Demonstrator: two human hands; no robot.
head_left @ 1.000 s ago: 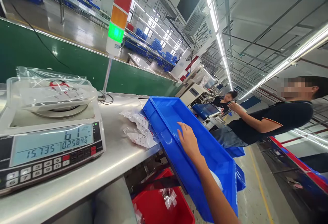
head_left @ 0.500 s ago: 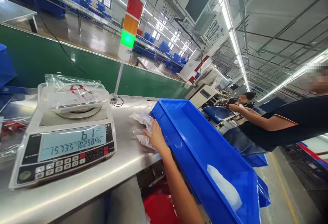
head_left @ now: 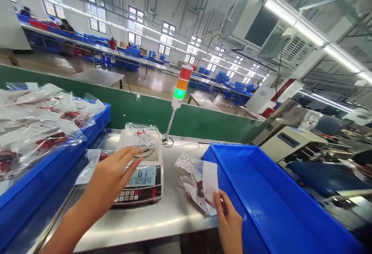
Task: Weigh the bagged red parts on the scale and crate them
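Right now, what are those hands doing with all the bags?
A person is working at a steel bench. Their left hand reaches over a digital scale, which has a clear plastic bag on its pan. Their right hand grips a white paper slip beside more plastic bags. A blue crate stands beside them, and a blue tray at the left is heaped with bags.

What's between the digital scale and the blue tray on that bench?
Clear plastic bags and a white paper slip, on the steel bench, in the head view.
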